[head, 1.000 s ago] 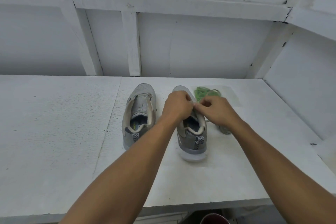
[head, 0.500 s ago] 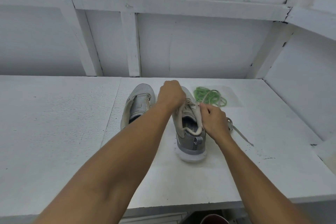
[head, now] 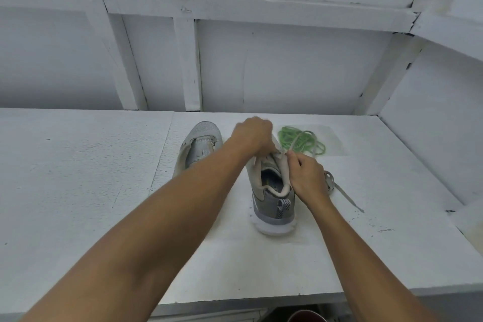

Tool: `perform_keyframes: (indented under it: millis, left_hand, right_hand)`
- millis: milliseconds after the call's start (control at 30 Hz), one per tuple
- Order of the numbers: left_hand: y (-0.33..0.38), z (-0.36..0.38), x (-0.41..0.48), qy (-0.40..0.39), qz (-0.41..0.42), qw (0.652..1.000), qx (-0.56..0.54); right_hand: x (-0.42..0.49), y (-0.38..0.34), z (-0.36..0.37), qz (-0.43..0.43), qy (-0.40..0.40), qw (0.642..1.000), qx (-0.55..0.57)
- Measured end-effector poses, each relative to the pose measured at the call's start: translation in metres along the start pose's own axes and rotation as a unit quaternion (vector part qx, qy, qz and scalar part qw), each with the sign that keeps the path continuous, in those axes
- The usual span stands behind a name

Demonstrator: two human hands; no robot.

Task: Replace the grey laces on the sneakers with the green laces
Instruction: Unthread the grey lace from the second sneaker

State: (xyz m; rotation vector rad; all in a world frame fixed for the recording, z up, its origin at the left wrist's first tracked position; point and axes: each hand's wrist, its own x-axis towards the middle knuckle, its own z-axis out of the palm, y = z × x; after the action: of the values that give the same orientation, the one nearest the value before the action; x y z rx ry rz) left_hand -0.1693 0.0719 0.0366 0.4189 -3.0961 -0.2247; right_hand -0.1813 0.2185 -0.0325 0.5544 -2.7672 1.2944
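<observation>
Two grey sneakers stand side by side on the white table, heels toward me. The left sneaker point(head: 200, 148) has no lace that I can see. My left hand point(head: 252, 134) grips the front of the right sneaker point(head: 271, 198) and hides its toe. My right hand point(head: 305, 176) pinches a grey lace point(head: 294, 142) at the shoe's right eyelets; the lace rises from my fingers toward the back. A loose grey lace point(head: 342, 192) lies on the table just right of my right hand. The green laces point(head: 300, 140) sit in a tangled pile behind the right sneaker.
The white table point(head: 78, 191) ends at a front edge near me, with a seam left of the shoes. White framed walls close the back and the right side. A dark red round object point(head: 305, 316) shows below the table's front edge.
My left hand has moved from the shoe's tongue to its toe. My right hand has slid along the right eyelets and drawn a grey lace upward. The loose grey lace came into view.
</observation>
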Motion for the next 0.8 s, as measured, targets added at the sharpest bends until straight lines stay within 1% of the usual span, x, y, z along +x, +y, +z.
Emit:
perform_keyframes:
  millis: [100,133,200,333,400,433,567,633,700,767,800]
  left_hand:
    - [-0.024,-0.030,0.005,0.068,-0.074,0.995,0.026]
    - [-0.032,-0.037,0.007,0.075,-0.089,0.993,0.035]
    - [-0.039,-0.040,0.007,0.060,-0.090,0.994,0.030]
    - [-0.020,-0.011,0.005,0.001,0.019,0.998,-0.066]
    - [-0.005,0.008,0.003,-0.031,0.060,0.996,-0.055]
    - [0.000,0.015,0.002,-0.034,0.071,0.996,-0.045]
    - [0.002,0.014,0.000,0.019,0.074,0.997,-0.025]
    - [-0.007,0.000,0.003,0.067,0.058,0.996,-0.007]
    - [-0.022,-0.018,0.010,0.134,0.015,0.991,-0.004]
    - [-0.041,-0.036,0.015,0.203,-0.043,0.978,-0.012]
    - [-0.049,-0.043,0.016,0.214,-0.061,0.975,-0.015]
  right_hand:
    - [0.000,0.000,0.000,-0.001,-0.001,1.000,0.005]
    - [0.000,0.000,0.000,-0.002,0.000,1.000,0.006]
    - [0.000,0.000,0.001,0.000,0.001,1.000,0.004]
    - [0.000,0.000,0.002,0.000,0.001,1.000,0.009]
    - [0.000,0.000,0.002,0.004,0.001,1.000,0.007]
    - [0.000,0.000,0.002,0.005,0.002,1.000,0.006]
    - [-0.001,0.000,0.001,0.001,0.004,1.000,0.005]
    - [-0.001,0.000,0.001,0.002,0.005,1.000,0.010]
    - [-0.001,0.001,0.001,0.005,0.006,1.000,0.014]
    - [-0.001,0.001,0.001,0.006,0.005,1.000,0.013]
    - [-0.001,0.001,0.002,0.006,0.005,1.000,0.011]
